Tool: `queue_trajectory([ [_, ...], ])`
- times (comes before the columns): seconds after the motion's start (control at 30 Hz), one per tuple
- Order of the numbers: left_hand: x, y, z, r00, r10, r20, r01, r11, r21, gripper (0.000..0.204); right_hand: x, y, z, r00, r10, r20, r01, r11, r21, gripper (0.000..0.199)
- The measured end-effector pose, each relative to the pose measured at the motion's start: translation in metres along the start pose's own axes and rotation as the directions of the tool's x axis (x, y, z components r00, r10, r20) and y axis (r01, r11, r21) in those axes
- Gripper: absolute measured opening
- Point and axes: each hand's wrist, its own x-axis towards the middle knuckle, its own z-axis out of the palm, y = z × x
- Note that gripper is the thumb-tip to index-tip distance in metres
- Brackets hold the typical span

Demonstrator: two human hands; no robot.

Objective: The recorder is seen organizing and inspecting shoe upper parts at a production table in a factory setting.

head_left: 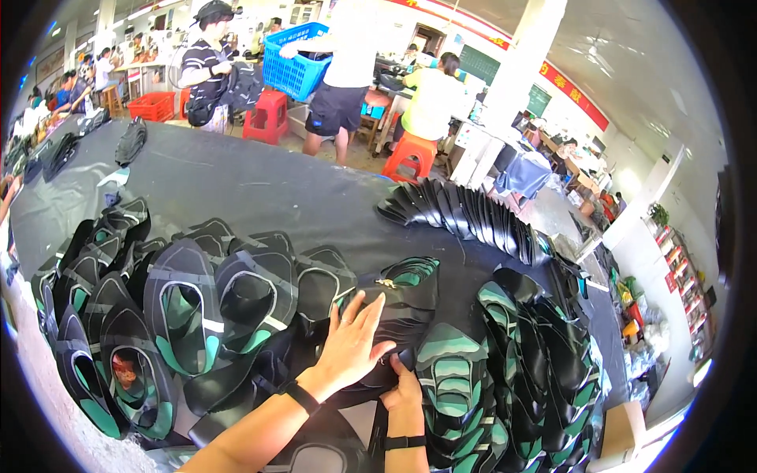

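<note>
so, hands point(352, 340) point(404, 386) at blk stack point(410, 302), l splayed, r lower.

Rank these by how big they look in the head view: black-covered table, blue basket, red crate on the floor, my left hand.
1. Black-covered table
2. Blue basket and left hand, too alike to rank
3. Red crate

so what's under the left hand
A layered stack of curved black pieces shows right of the left hand and seems to run under it; what the hand covers is hidden.
</note>
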Motion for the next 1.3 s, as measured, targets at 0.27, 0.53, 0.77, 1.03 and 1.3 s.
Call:
queue_trajectory([
  [0.27,-0.003,0.002,-0.004,1.000,-0.003,0.011,0.004,0.995,-0.101,0.090,0.027,0.003,-0.020,0.985,-0.030,0.173,0.012,0.994,0.106,0.037],
  [0.53,-0.020,0.027,-0.027,0.994,-0.031,-0.106,-0.021,0.888,-0.459,0.104,-0.041,-0.028,0.023,0.789,-0.417,0.450,0.530,0.834,-0.155,0.057],
  [0.77,-0.009,0.031,-0.045,0.974,-0.224,0.015,0.209,0.882,-0.422,0.105,-0.076,-0.025,0.058,0.926,-0.368,0.086,0.378,0.909,-0.176,0.066],
  [1.03,0.009,0.024,-0.032,0.941,-0.323,0.096,0.333,0.937,-0.107,0.081,-0.063,-0.044,0.047,0.901,-0.374,0.221,0.398,0.914,-0.079,0.054],
  [1.3,0.013,-0.048,-0.007,0.941,-0.336,0.034,0.332,0.905,-0.265,0.106,-0.047,-0.022,0.073,0.930,-0.336,0.152,0.366,0.887,-0.281,0.064],
])
